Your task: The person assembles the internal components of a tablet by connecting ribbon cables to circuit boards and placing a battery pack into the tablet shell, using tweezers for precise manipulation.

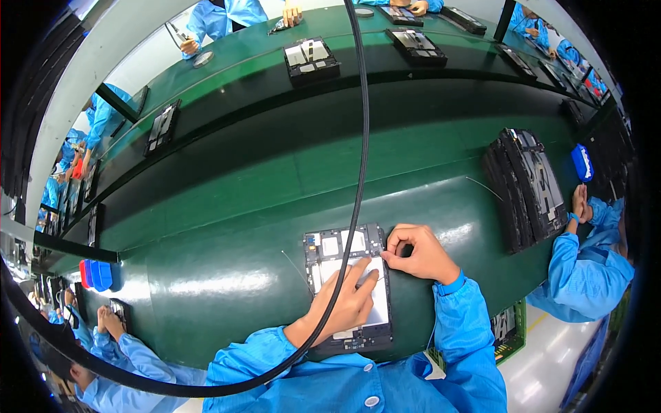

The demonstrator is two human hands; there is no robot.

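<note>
An opened tablet-like device [379, 310] with a black frame, a white inner panel and bare circuit parts lies on the green table in front of me. My left hand [337, 303] rests across its middle with fingers stretched out over the white panel. At the upper right edge of the device, my right hand [423, 255] has thumb and forefinger pressed together in a pinch. What the pinch holds, if anything, is too small to make out. A thin wire [295, 265] sticks out beside the device's left edge.
A tall stack of similar devices [527, 189] stands at the right. Past the green table [227, 206], a raised line carries more devices [311, 60]. A black cable [363, 103] hangs across the view. Blue bins [101, 275] sit left; co-workers' hands [580, 203] are at both sides.
</note>
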